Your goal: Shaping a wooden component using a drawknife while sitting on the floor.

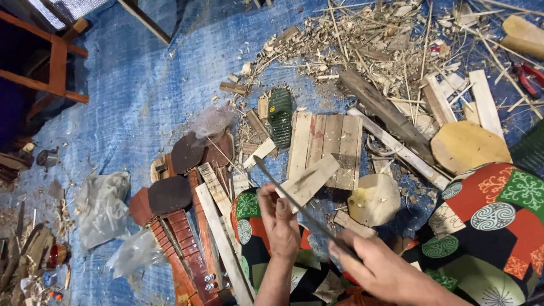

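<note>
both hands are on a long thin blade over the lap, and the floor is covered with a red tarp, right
Not quite: the head view shows the tarp is blue, not red. The rest holds: the left hand and right hand both grip the long thin blade over the lap.

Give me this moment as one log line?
left hand: holds thin strip | right hand: grips strip's near end | below: slat board

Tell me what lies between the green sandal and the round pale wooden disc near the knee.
In the head view, a small pallet of pale wooden slats lies flat between the green sandal and the round pale wooden disc on the blue tarp.
</note>
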